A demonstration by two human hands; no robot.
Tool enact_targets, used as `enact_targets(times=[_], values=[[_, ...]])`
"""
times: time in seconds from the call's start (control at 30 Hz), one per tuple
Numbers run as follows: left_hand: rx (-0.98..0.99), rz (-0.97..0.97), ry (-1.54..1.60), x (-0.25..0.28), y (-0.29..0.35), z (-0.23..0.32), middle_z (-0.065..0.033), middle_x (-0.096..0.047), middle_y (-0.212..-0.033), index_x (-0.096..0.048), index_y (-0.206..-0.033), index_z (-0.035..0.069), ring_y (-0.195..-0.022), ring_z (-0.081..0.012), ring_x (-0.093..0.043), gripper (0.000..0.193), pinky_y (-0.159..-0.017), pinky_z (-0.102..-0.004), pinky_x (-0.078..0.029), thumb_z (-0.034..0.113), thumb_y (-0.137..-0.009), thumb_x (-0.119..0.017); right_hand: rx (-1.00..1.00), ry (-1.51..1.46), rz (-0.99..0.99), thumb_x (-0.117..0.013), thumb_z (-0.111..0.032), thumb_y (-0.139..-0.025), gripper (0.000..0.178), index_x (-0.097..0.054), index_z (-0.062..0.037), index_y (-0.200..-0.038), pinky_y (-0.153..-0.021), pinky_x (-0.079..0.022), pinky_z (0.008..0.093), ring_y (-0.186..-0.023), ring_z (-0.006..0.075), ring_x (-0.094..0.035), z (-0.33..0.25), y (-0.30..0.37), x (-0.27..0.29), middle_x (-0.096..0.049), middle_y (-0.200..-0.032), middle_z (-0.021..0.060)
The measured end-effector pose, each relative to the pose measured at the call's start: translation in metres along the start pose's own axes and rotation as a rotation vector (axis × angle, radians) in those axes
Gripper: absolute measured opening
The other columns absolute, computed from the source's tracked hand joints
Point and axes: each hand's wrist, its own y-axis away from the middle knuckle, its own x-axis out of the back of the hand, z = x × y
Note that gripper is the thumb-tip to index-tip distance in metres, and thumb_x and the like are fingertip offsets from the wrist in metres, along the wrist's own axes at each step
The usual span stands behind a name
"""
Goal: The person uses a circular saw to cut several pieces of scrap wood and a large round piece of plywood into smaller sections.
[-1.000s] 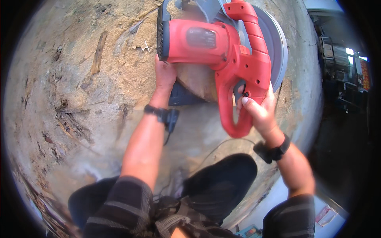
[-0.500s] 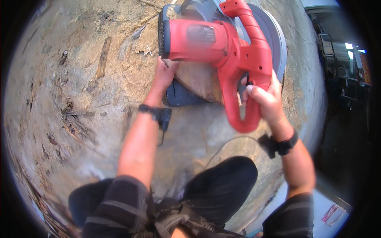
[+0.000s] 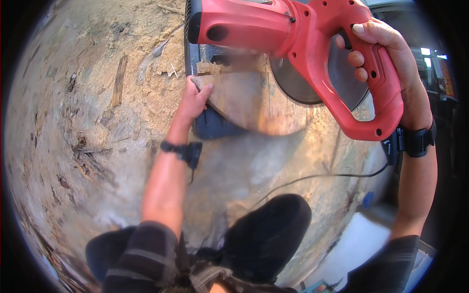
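My right hand [image 3: 391, 46] is wrapped round the rear loop handle of a red miter saw [image 3: 244, 22], fingers near its black trigger. The dark round blade [image 3: 298, 88] shows below the saw's body, raised beside a piece of wood. This flat wooden piece [image 3: 254, 105] has a curved near edge and lies on the saw's dark base [image 3: 213, 124]. At its left end, my left hand [image 3: 194, 100] grips the wood with the thumb on top. The saw's upper part is cut off by the picture's top edge.
Sawdust [image 3: 151, 93] and a thin wood strip [image 3: 118, 80] lie on the worn ground to the left. A black cable [image 3: 312, 176] runs from near my right wrist toward my knee. A white surface [image 3: 359, 241] stands at the lower right.
My right hand has moved up and to the right with the saw's handle, lifting the saw head. The blade and more of the wood now show. My left hand stays at the wood's left end.
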Motion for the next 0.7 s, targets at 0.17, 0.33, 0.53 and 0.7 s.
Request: enact_targets(times=[0.17, 0.33, 0.53, 0.7], values=[[-0.07, 0.007, -0.058, -0.012, -0.009, -0.01, -0.0154, -0.056, -0.098, -0.036, -0.108, -0.004, -0.087, -0.0219, -0.056, 0.04, -0.078, -0.032, -0.045, 0.018, -0.083, -0.058, 0.007, 0.031, 0.034, -0.053, -0.018, -0.084, 0.032, -0.047, 0.0069, -0.103, -0.039, -0.049, 0.0182, -0.051, 0.0079, -0.053, -0.007, -0.001, 0.001, -0.059, -0.08, 0.0119], [-0.184, 0.024, -0.107, -0.035, -0.019, -0.021, -0.0229, -0.056, -0.1, -0.035, -0.109, -0.007, -0.095, -0.0289, -0.057, 0.044, -0.083, -0.034, -0.043, 0.021, -0.083, -0.058, -0.027, 0.044, 0.087, -0.053, -0.018, -0.083, 0.03, -0.049, 0.0064, -0.099, -0.038, -0.049, 0.0172, -0.05, 0.0073, -0.053, -0.013, -0.005, 0.0, -0.059, -0.08, 0.0113], [0.008, -0.032, -0.51, -0.058, -0.027, -0.02, -0.03, -0.056, -0.101, -0.035, -0.111, -0.01, -0.098, -0.0412, -0.054, 0.058, -0.083, -0.042, -0.043, 0.036, -0.081, -0.055, -0.032, 0.035, 0.095, -0.054, -0.018, -0.083, 0.027, -0.049, 0.0056, -0.096, -0.038, -0.049, 0.017, -0.05, 0.0074, -0.053, -0.01, -0.002, -0.002, -0.059, -0.08, 0.0113], [-0.061, -0.004, -0.441, -0.059, -0.032, -0.031, -0.0278, -0.058, -0.099, -0.039, -0.107, -0.009, -0.097, -0.0391, -0.056, 0.055, -0.082, -0.0404, -0.044, 0.035, -0.079, -0.058, 0.007, 0.019, 0.068, -0.054, -0.016, -0.082, 0.025, -0.048, 0.0048, -0.095, -0.04, -0.049, 0.019, -0.051, 0.009, -0.054, 0.005, 0.003, -0.001, -0.058, -0.078, 0.0103]])
